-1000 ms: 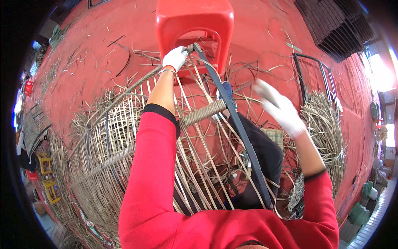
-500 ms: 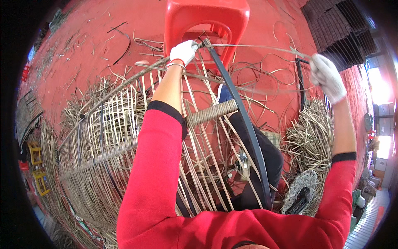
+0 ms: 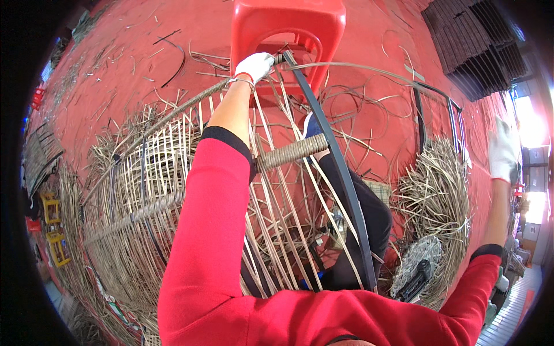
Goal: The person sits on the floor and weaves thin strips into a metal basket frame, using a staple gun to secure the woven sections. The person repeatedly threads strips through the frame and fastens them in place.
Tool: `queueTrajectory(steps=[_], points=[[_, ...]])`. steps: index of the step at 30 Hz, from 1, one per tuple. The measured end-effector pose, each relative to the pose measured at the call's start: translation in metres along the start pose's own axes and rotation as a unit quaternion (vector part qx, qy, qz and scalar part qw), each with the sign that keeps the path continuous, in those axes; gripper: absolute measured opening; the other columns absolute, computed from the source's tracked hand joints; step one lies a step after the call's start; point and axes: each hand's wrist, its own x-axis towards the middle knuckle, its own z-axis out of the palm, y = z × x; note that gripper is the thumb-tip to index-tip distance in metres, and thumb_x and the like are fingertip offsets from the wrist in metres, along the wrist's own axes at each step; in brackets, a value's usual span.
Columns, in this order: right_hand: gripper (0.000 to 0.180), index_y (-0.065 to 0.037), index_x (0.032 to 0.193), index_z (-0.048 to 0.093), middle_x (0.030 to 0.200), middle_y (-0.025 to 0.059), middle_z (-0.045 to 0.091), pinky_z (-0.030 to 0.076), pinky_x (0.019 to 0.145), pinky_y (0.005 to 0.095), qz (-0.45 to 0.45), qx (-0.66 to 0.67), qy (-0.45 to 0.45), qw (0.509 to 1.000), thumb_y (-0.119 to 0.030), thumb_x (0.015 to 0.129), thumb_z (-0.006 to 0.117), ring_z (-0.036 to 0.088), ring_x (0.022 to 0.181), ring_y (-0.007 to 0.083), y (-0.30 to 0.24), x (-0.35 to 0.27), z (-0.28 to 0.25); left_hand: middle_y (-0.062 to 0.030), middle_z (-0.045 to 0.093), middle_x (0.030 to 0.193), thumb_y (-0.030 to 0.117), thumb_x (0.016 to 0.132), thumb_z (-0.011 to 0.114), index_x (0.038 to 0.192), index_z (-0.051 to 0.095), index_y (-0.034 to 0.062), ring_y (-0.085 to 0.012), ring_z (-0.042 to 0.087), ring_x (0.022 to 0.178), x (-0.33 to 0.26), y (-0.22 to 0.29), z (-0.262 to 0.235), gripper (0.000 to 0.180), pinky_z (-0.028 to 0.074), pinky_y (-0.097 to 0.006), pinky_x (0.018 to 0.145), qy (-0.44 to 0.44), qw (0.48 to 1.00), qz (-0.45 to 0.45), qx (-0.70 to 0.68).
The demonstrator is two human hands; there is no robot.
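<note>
A large dark metal frame (image 3: 340, 173) strung with pale rattan-like strips (image 3: 271, 213) leans across my lap. My left hand (image 3: 255, 66), in a white glove, is closed around its far bar, close to the top corner. Strip is wound tightly along that bar and around the thick crossbar (image 3: 294, 153). From the corner a long loose strip (image 3: 352, 64) runs off to the right in a shallow arc. Far out at the right is my white-gloved right hand (image 3: 505, 151), raised and smeared by motion; whether the strip is in its fingers does not show.
A red plastic stool (image 3: 288, 23) stands just beyond the frame's corner. Bundles of strips (image 3: 435, 190) lie at right, near a dark metal frame piece (image 3: 420, 115). Stacked dark woven panels (image 3: 470, 46) are at the far right. Loose strips litter the red floor (image 3: 115, 69).
My right hand has swung outward to the right and lower, away from the frame. The loose strip now curves more slackly. My left hand keeps its grip near the corner.
</note>
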Motion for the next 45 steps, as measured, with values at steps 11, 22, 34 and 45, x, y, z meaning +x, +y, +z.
queueTrajectory(steps=[11, 22, 34, 45], points=[[0.056, -0.003, 0.149, 0.047, 0.146, 0.0176, 0.057, 0.039, 0.115, 0.0345, -0.079, 0.757, -0.255, 0.597, -0.029, 0.101, 0.059, 0.051, 0.14, 0.0262, -0.498, 0.067, -0.013, -0.0006, 0.061, 0.075, 0.026, 0.102, 0.044, 0.094, 0.068, 0.0078, -0.0116, 0.048, 0.064, 0.013, -0.015, 0.013, 0.031, 0.04, -0.029, 0.059, -0.029, 0.978, -0.082, -0.189], [0.026, -0.008, 0.091, 0.07, 0.059, -0.0042, 0.051, 0.033, 0.042, 0.027, 0.136, 0.875, -0.367, 0.285, -0.032, 0.099, 0.063, 0.044, 0.047, 0.0073, -0.527, 0.087, 0.022, -0.0071, 0.068, 0.089, 0.019, 0.098, 0.051, 0.108, 0.069, 0.0034, -0.0179, 0.061, 0.078, 0.0, -0.013, 0.021, 0.025, 0.051, -0.034, 0.076, 0.003, 0.958, -0.086, -0.273], [0.028, -0.004, 0.081, 0.069, 0.068, -0.0017, 0.053, 0.038, 0.059, 0.0292, 0.127, 0.856, -0.272, 0.421, -0.023, 0.098, 0.057, 0.048, 0.064, 0.0096, -0.519, 0.06, -0.012, -0.0119, 0.072, 0.1, 0.023, 0.094, 0.063, 0.118, 0.069, 0.0054, -0.0231, 0.068, 0.089, -0.016, -0.004, 0.022, 0.031, 0.053, -0.036, 0.084, 0.066, 0.988, -0.05, -0.134], [0.03, -0.004, 0.087, 0.068, 0.068, 0.0015, 0.056, 0.043, 0.061, 0.0313, 0.057, 0.838, -0.192, 0.507, -0.027, 0.101, 0.054, 0.052, 0.064, 0.0119, -0.514, 0.038, -0.015, -0.0128, 0.073, 0.113, 0.032, 0.096, 0.057, 0.126, 0.068, 0.0137, -0.0319, 0.068, 0.108, -0.018, -0.003, 0.027, 0.037, 0.051, -0.04, 0.093, 0.073, 0.995, -0.03, -0.053]])
